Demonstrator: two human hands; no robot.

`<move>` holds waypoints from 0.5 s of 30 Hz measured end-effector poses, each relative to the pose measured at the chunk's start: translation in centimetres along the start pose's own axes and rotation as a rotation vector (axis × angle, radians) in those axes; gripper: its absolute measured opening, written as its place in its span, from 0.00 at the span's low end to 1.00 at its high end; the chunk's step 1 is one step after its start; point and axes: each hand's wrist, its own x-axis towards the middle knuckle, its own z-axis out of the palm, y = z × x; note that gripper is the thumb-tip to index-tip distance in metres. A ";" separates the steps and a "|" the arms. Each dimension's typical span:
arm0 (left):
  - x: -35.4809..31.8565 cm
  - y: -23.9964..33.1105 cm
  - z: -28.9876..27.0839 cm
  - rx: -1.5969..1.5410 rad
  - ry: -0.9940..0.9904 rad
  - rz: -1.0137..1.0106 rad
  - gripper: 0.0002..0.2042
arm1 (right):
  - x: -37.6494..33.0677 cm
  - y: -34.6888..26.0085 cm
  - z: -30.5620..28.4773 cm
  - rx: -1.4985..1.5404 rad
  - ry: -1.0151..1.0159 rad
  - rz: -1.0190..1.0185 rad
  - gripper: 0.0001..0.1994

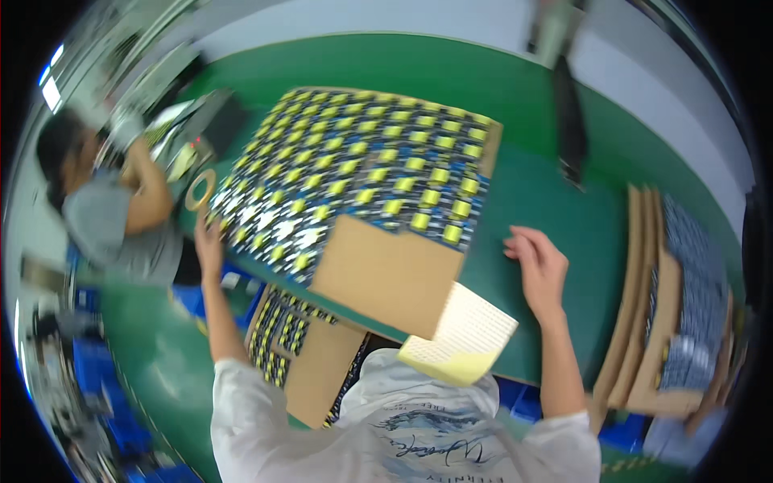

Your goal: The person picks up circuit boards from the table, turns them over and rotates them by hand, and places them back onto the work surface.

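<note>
the left forearm reaches forward, and the left hand points its fingers at the near edge of a tape roll, a thin tan ring; i cannot tell whether the fingertips grip it. the right hand is over the smooth green table, fingers loosely curled, with nothing in them. between the hands lies a cardboard sheet carrying slanted rows of small blocky parts, yellow, black and blue, some glinting. a flat, matte cardboard piece covers its near side, beside pale yellow paper with fine rows.
</note>
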 end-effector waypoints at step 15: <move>-5.5 9.1 5.2 0.330 0.044 0.466 0.17 | -9.5 -7.2 -18.5 -0.936 0.777 -0.172 0.09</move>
